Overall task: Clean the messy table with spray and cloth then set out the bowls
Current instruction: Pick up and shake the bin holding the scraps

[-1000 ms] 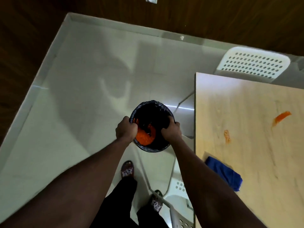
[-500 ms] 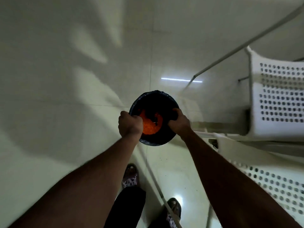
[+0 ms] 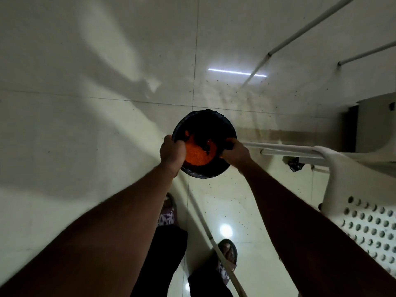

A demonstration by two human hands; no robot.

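A round black bin (image 3: pixel 205 123) lined with a dark bag is held over the pale tiled floor. Orange food waste (image 3: pixel 196 154) lies in its bottom. My left hand (image 3: pixel 172 152) grips the bin's left rim, fingers curled over the edge. My right hand (image 3: pixel 235 152) grips the right rim the same way. The table, cloth, spray and bowls are out of view.
A white perforated plastic chair (image 3: pixel 364 221) stands at the right, its frame bars (image 3: pixel 285 147) close to my right hand. Thin white table legs (image 3: pixel 304 28) cross the upper right. My feet in sandals (image 3: pixel 168 212) stand below the bin. Dark specks dot the floor tiles (image 3: pixel 85 82).
My view has swung down from the table to the floor. The bin stays gripped in both hands and has come lower, beside the chair.
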